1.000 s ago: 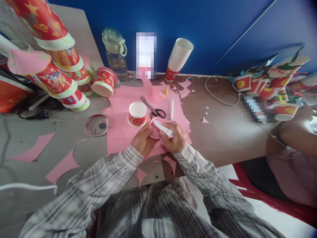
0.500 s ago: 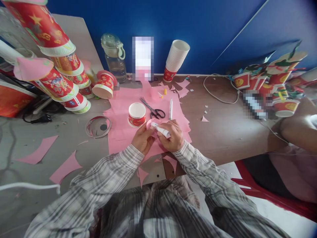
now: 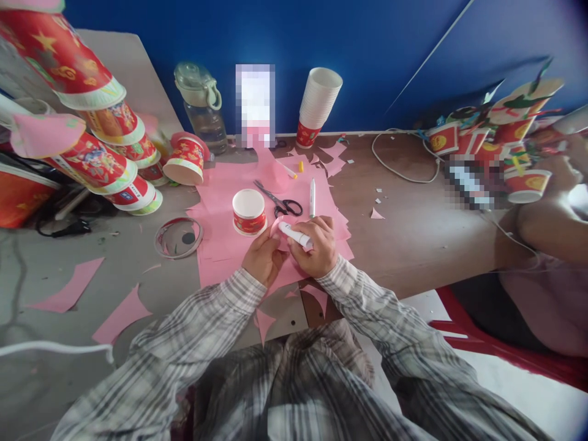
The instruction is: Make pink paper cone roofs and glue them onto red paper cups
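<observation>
My left hand (image 3: 263, 256) pinches a small curved piece of pink paper (image 3: 275, 226) between thumb and fingers. Closed round a white squeeze tube (image 3: 294, 234) with small print, my right hand (image 3: 320, 248) holds its narrow end against that paper. Just behind my left hand stands a short red-and-white paper cup (image 3: 249, 213). Black-handled scissors (image 3: 288, 207) lie open beyond my hands, beside a white marker (image 3: 313, 197). Pink sheets (image 3: 215, 245) spread beneath all of this. My fingers hide part of the held paper.
Decorated cup stacks (image 3: 103, 162) rise at the left, near a tape roll (image 3: 178, 237). Behind stand a water bottle (image 3: 202, 110), a blurred-out phone-like screen (image 3: 255, 101) and nested paper cups (image 3: 319, 104). At right, a person's arm (image 3: 546, 229) rests near more cup figures (image 3: 528, 184).
My view has shifted slightly, so things at the back sit further left. The tube lies a little flatter over the pink paper, and both hands keep their holds.
</observation>
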Demonstrator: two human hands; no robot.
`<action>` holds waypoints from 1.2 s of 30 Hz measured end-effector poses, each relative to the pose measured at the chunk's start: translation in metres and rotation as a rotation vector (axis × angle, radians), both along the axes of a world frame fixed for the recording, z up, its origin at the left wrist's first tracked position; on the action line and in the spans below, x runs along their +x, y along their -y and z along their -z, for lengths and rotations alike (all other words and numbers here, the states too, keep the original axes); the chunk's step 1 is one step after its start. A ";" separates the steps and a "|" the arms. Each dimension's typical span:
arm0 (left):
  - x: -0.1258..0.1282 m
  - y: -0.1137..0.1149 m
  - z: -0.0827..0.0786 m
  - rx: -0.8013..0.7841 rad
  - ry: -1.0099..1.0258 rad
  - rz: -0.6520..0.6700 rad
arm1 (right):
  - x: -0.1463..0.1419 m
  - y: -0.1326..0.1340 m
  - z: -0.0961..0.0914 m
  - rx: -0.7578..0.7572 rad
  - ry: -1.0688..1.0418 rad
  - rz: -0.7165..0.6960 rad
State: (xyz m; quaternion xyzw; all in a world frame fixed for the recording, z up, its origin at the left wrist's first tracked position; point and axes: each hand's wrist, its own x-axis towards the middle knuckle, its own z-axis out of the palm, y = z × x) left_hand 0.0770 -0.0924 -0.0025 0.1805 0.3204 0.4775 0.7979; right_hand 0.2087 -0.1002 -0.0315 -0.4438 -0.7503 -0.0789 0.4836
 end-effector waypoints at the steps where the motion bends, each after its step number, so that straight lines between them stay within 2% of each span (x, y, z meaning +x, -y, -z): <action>1: -0.001 0.000 -0.001 -0.003 -0.001 0.017 | 0.000 0.000 0.000 0.010 0.004 -0.017; 4: -0.003 -0.001 -0.002 -0.017 -0.002 0.078 | 0.002 -0.001 0.001 0.016 0.014 -0.079; 11: -0.003 -0.002 0.000 -0.042 -0.017 0.119 | 0.008 -0.004 0.000 -0.027 0.033 -0.208; 18: -0.003 -0.005 -0.003 -0.070 -0.041 0.089 | 0.003 0.000 0.004 -0.047 0.029 -0.026; 25: -0.002 -0.004 -0.003 -0.064 0.002 0.071 | 0.003 0.001 0.007 -0.019 -0.014 0.087; 29: -0.002 -0.003 0.000 -0.084 -0.005 0.075 | 0.001 0.002 0.007 -0.070 0.006 0.033; 32: -0.001 -0.002 0.001 -0.091 -0.001 0.050 | -0.003 0.003 0.004 0.001 0.030 -0.065; 36: -0.001 -0.002 -0.002 -0.089 0.012 0.084 | -0.003 0.001 0.002 0.026 0.025 0.033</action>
